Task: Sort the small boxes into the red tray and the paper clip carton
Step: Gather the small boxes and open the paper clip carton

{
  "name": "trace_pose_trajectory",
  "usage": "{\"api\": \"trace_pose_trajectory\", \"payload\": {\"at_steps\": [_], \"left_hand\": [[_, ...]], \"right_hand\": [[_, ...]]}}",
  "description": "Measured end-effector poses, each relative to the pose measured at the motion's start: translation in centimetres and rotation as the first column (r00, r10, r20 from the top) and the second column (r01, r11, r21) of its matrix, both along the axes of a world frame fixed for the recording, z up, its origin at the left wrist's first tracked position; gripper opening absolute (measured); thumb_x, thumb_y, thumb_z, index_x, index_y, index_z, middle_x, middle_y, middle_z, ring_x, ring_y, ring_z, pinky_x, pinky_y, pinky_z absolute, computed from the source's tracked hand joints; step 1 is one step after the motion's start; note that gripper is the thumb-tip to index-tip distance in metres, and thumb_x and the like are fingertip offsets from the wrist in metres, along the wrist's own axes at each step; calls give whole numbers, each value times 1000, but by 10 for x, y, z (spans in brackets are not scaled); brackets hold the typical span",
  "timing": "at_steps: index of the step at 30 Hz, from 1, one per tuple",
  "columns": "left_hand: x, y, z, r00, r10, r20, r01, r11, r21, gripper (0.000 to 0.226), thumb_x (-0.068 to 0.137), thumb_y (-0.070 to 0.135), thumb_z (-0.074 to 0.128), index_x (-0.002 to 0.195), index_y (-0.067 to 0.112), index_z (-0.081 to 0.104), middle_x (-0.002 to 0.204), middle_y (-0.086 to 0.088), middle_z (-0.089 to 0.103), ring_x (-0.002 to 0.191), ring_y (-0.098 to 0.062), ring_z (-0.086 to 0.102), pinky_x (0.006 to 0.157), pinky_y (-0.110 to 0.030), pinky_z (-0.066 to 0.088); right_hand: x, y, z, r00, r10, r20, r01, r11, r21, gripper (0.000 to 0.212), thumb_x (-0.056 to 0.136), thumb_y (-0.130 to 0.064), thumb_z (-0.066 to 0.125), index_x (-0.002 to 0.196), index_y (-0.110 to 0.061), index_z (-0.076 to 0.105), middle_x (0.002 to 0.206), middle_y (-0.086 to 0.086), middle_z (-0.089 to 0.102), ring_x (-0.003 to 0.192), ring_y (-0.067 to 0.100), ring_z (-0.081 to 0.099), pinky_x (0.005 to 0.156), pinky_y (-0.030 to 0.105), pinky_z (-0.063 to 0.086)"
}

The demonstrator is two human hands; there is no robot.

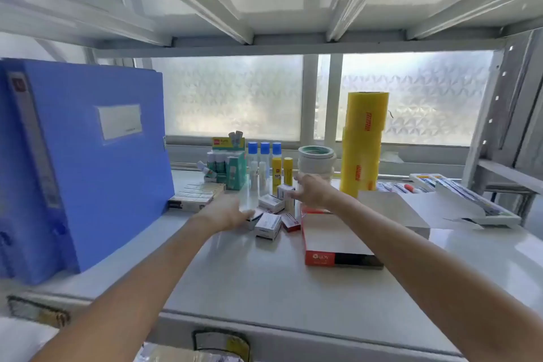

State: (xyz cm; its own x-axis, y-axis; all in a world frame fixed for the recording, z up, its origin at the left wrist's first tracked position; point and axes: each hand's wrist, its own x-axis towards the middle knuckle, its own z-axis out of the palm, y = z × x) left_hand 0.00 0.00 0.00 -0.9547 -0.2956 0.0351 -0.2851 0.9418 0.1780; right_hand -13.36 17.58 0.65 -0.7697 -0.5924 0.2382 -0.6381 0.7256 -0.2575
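Several small boxes lie in a loose cluster mid-shelf: a white one (268, 226), a red one (291, 222), another white one (271, 203) and an upright one (284, 191). The red tray (318, 258), flat with a white inside, lies just right of them. At the left, against the folder, is the paper clip carton (194, 197), filled with rows of small boxes. My left hand (232, 214) reaches palm down onto a small dark-edged box (253, 220); blur hides the grip. My right hand (311, 192) stretches over the tray's far end, fingers spread toward the upright box.
A tall blue file folder (88, 161) stands at the left. Behind the boxes are glue sticks and bottles (264, 164), tape rolls (316, 160) and a yellow film roll (364, 141). White pen cartons (470, 203) lie at the right. A shelf (264, 9) hangs low overhead.
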Motion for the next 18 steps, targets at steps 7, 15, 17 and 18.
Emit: {"api": "trace_pose_trajectory", "payload": {"at_steps": [7,15,17,18], "left_hand": [[-1,-7,-7,998,-65,13,63,987,147,53,85,61,54,62,15,41,74,-2,40,66,-16,37,60,-31,30],[4,-13,-11,983,-185,0,184,975,126,66,86,41,65,143,18,40,142,-7,48,125,-23,48,104,-35,40],[4,-12,-13,980,-199,-17,200,975,97,64,88,44,61,143,17,41,140,-7,46,116,-21,49,103,-34,40],[5,-11,-13,979,-204,-25,206,973,109,64,88,46,60,142,17,41,137,-8,45,109,-19,50,101,-34,42]], "right_hand": [[-3,-22,-2,991,23,129,-18,999,-40,39,92,-32,57,95,5,65,89,16,63,75,25,54,68,36,44],[-19,-8,2,980,109,169,-98,993,-71,36,68,-17,83,100,-13,67,116,9,64,103,25,61,86,33,52],[-18,-6,3,968,99,229,-87,994,-60,40,65,-18,86,99,-15,64,119,7,59,106,26,59,87,37,54],[-17,-8,4,964,96,247,-89,995,-40,41,65,-18,86,98,-16,63,120,7,58,107,26,59,88,38,54]]}}
